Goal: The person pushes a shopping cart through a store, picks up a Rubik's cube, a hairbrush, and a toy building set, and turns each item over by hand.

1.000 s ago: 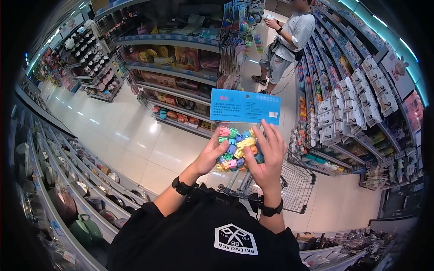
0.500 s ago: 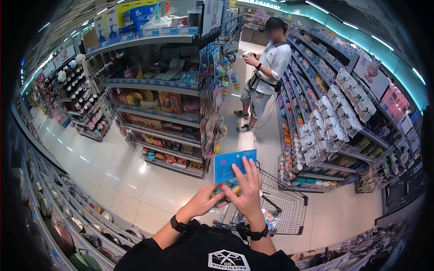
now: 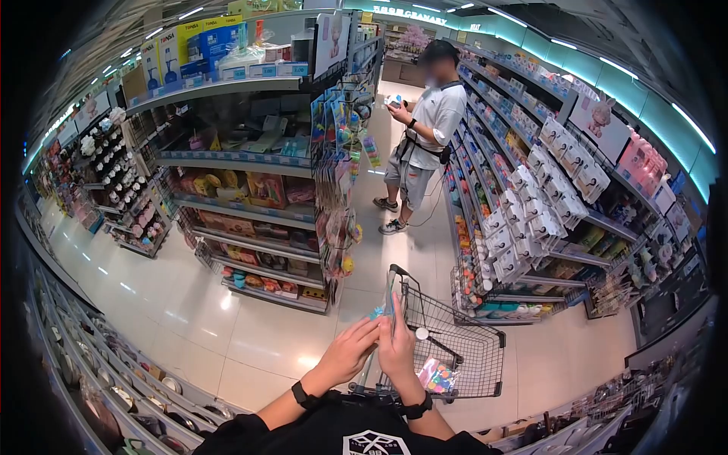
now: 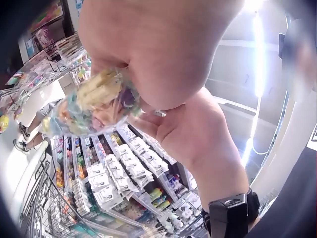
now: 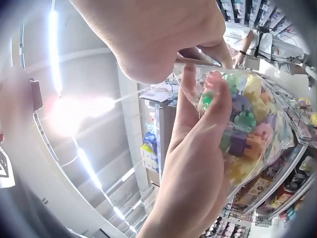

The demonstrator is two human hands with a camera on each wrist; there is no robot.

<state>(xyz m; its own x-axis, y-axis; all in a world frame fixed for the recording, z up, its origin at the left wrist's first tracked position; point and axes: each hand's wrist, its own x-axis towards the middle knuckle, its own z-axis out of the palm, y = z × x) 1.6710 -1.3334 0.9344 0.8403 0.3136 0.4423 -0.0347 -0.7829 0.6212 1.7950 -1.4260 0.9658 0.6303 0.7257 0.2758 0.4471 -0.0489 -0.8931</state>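
Observation:
A clear plastic bag of colourful toy pieces [image 5: 242, 124] with a header card is between both hands. In the head view the bag [image 3: 390, 296] is turned nearly edge-on. My left hand [image 3: 347, 353] grips it from the side; in the right wrist view the left thumb lies over the pieces. My right hand [image 3: 396, 353] holds it around the card end, one finger pointing up along it. From the left wrist the pieces [image 4: 96, 101] show through the plastic, beside the left palm. Part of both hands' fingers is hidden behind the bag and card.
A wire shopping cart [image 3: 453, 322] stands just ahead, with a colourful pack [image 3: 438, 377] in it. Stocked shelves [image 3: 235, 159] rise on the left, and hanging white packs [image 3: 523, 197] line the right. Another person [image 3: 440, 117] stands in the aisle beyond.
The bag came down toward the cart and turned from showing its blue card face to nearly edge-on. Both hands drew closer together. The head view tilted up, showing more of the aisle.

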